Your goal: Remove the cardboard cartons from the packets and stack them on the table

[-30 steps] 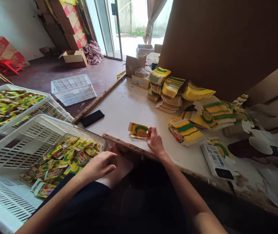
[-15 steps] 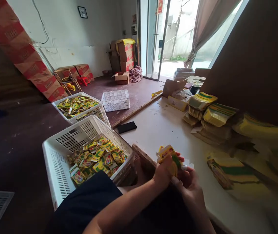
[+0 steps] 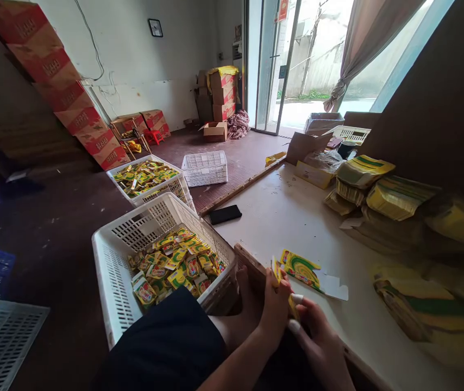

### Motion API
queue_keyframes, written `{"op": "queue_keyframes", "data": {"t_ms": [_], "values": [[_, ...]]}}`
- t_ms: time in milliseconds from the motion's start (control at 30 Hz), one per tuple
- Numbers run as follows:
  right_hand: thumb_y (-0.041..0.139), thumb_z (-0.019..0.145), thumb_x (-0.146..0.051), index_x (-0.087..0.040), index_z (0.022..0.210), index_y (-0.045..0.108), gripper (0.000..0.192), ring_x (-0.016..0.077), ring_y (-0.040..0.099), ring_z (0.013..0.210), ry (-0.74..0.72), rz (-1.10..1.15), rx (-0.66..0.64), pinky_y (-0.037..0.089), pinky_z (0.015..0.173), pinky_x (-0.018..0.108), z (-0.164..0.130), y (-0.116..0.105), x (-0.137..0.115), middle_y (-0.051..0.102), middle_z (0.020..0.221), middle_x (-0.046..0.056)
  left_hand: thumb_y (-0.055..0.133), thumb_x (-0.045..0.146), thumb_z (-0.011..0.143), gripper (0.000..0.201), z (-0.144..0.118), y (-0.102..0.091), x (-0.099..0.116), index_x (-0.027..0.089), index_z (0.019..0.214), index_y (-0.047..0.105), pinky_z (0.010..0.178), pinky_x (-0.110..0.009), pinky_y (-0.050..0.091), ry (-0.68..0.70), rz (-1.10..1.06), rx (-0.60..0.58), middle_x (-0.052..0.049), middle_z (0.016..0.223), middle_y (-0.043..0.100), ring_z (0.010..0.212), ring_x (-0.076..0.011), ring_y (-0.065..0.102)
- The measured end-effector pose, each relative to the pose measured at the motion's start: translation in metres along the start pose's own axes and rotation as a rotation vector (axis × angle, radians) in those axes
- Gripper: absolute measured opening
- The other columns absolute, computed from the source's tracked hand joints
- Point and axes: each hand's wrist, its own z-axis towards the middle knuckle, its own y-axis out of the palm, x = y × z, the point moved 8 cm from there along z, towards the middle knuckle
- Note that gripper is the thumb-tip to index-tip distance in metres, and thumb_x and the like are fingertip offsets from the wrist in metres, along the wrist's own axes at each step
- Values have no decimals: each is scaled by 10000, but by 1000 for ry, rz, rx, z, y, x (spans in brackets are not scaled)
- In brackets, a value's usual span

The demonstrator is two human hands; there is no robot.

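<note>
Both hands pinch one yellow carton (image 3: 281,282): left hand (image 3: 275,312), right hand (image 3: 317,336). Fingers hide most of it; print unreadable.

Your left hand (image 3: 273,308) and right hand (image 3: 317,336) meet low in the frame, almost touching. Left forearm comes in from lower left, wrist bent, fingers curled and pinched shut. Right hand sits just right of it, palm turned inward, fingers (image 3: 296,298) extended toward the left hand, nails showing.
</note>
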Motion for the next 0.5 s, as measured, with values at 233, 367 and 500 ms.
{"op": "queue_keyframes", "data": {"t_ms": [233,367,500], "values": [[723,675,-562,-198,753,678,375,207,689,639,133,56,163,572,562,241,6,-44,-13,734,719,42,744,642,625,521,-10,28,12,152,753,625,649,-260,432,23,137,-229,1,652,604,616,-119,509],[722,670,-563,-194,687,668,374,198,671,576,109,-11,157,556,519,239,2,-46,-18,696,627,25,776,628,564,523,-7,23,16,141,631,598,578,-242,412,2,191,-168,5,591,588,566,-107,483],[642,778,-501,-219,741,693,289,194,687,615,-134,-283,174,559,566,252,8,-58,-32,725,696,27,732,643,629,566,-5,21,26,165,918,634,765,-298,484,53,194,-259,-50,846,678,787,-178,617]]}}
